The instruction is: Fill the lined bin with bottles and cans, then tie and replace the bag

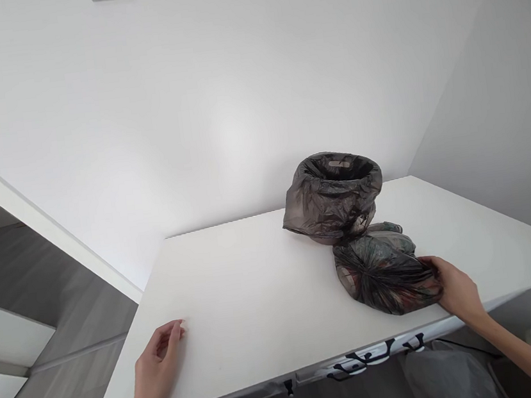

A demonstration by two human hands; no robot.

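Note:
A filled black garbage bag (pixel 385 271), gathered into a twist on its near side, rests on the right part of the white table (pixel 243 298). Dim reddish and greenish shapes show through its thin plastic. My right hand (pixel 455 288) grips the bag's right side, thumb on top and other fingers partly hidden behind the plastic. Over the table's left part is my left hand (pixel 157 361), its thumb and fingertips drawn together with nothing visible between them. Just behind the filled bag stands a bin lined with a black bag (pixel 331 200), its mouth upward and open.
A white wall (pixel 215 102) rises behind the table, and a grey wall (pixel 500 105) borders the right. Black handles or clips (pixel 363 360) hang under the front edge. A pale plastic bag (pixel 449 373) lies below right. Grey flooring (pixel 89 337) runs along the left.

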